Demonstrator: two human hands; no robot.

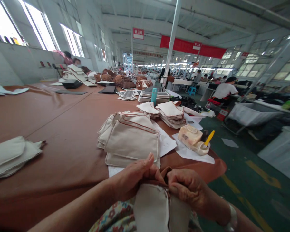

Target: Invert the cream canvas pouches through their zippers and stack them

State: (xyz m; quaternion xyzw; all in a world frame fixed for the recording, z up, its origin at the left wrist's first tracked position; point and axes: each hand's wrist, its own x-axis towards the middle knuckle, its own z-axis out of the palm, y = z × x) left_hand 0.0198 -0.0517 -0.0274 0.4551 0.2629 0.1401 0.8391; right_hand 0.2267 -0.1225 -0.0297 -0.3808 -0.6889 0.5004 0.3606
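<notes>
At the table's near edge, both hands pinch the upper part of a cream fabric piece with brown edging. My left hand is closed on its top edge, thumb pointing up. Close beside it, my right hand grips the brown edge next to the seam. The rest of the piece hangs down over my lap, and its lower end is out of view. Just beyond my hands lies a stack of similar cream pieces with brown stitched edges, partly on white paper.
On the brown-covered table, more cream pieces lie at left. A glue-stained container and a yellow-handled tool sit near the right corner. A teal bottle stands behind smaller stacks. A person sits at right.
</notes>
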